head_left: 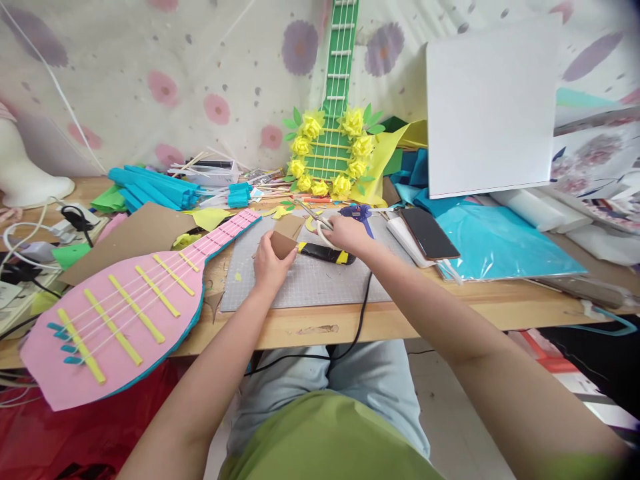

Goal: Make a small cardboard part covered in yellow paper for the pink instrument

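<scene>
My left hand (270, 265) is closed on a small piece of brown cardboard (283, 246) above the grey cutting mat (250, 287). In my right hand (347, 235) is a pair of scissors (324, 230), fingers round the pale handles and the blades pointing away to the left. A black and yellow utility knife (323, 253) lies on the mat just below my right hand. Behind that hand is a blue glue gun (357, 212), partly covered by it. Another brown cardboard piece (286, 225) rests on the mat beyond my left hand.
At left lies a pink paper lute (125, 300) with yellow strips. A green instrument (327, 150) with yellow paper flowers leans at the back. A black phone (429, 232), blue plastic-wrapped sheets (500, 243) and a white board (493, 110) are right. A black cord (364, 313) crosses the table edge.
</scene>
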### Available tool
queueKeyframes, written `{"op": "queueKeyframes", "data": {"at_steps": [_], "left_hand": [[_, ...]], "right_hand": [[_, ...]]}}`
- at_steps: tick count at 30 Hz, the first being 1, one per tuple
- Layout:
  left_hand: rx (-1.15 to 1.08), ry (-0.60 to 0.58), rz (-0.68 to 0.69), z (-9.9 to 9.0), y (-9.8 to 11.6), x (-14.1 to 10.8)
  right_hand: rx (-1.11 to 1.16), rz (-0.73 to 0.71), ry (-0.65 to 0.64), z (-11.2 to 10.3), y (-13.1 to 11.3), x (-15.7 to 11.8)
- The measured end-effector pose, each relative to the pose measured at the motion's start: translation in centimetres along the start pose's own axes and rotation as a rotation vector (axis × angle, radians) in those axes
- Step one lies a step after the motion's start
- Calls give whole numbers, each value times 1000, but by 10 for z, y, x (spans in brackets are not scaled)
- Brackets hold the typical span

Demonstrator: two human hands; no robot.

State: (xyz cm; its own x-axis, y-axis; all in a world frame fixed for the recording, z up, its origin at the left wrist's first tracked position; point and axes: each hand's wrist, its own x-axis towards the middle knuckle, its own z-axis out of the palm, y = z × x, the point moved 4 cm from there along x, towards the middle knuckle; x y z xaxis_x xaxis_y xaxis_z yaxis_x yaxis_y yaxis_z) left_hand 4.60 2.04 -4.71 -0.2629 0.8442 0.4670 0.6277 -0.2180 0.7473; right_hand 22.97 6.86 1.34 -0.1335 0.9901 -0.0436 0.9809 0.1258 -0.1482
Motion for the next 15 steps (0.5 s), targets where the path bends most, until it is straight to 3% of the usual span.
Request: {"op": "queueKeyframes", "data": {"at_steps": [3,10,13,15], "left_hand": [[4,14,35,-1,-2,2],[-51,-22,63,3,-7,2],[-50,-12,76,3,-7,2],[-42,0,106,2,-4,2]], "right_hand": [[-69,4,-26,4,2,13],[-112,-1,73,19,1,26],[-75,-89,137,17,-7,17],[97,-185,182,15,-16,6]]}}
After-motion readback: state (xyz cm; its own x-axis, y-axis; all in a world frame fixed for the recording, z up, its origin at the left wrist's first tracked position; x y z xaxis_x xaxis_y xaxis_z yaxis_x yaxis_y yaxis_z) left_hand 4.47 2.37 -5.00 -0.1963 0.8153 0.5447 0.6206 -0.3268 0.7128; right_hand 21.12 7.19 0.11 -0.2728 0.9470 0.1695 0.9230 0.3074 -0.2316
